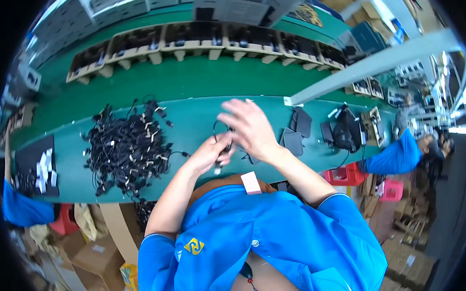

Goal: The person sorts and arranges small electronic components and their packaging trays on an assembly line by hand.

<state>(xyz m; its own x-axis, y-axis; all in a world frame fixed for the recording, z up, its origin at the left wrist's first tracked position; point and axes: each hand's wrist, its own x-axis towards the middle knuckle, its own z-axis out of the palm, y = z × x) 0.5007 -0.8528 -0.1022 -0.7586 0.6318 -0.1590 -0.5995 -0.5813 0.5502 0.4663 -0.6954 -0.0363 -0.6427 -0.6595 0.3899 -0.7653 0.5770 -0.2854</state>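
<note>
While the left hand point(207, 154) pinched a thin black cable point(219, 132) over the green worktop's point(203, 118) near edge, the right hand point(250, 128), fingers spread, looped it, seemingly keeping the coil tidy.

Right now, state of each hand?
Left hand: closed, pinching a thin black cable.
Right hand: open, fingers spread, on the same cable.

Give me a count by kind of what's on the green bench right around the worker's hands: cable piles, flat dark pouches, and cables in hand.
Pile of bundled black cables: 1
Flat dark pouches: 3
Black cable held between left hand and right hand: 1
Total: 5
</note>
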